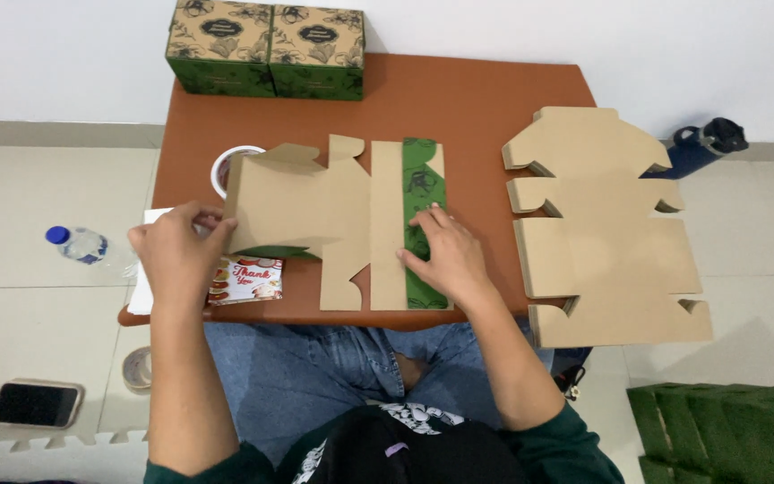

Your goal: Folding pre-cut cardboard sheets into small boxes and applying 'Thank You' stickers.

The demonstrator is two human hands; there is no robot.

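A flat die-cut cardboard box blank lies across the middle of the small brown bench, plain kraft side up, with one green printed panel folded over so that it runs as a narrow strip from the far edge of the blank toward the person. The blank's long axis runs left to right between the two hands, while the green strip's long axis points away from the person. The right hand rests palm down on the near half of that strip, its fingers spread and flat, pressing rather than gripping. The left hand is at the opposite, left end of the blank, where its fingers are pinched together on the edge of the left panel, which is lifted a little off the bench. So the fold line sits under the right hand, and the free end lies with the left. A printed card and a round bowl peek out from under the left part of the blank (the bowl mostly hidden). A stack of unfolded blanks overhangs the bench's right edge, well apart from both hands, and two finished green boxes stand at the far edge. On the floor lie a water bottle, a phone and a tape roll.
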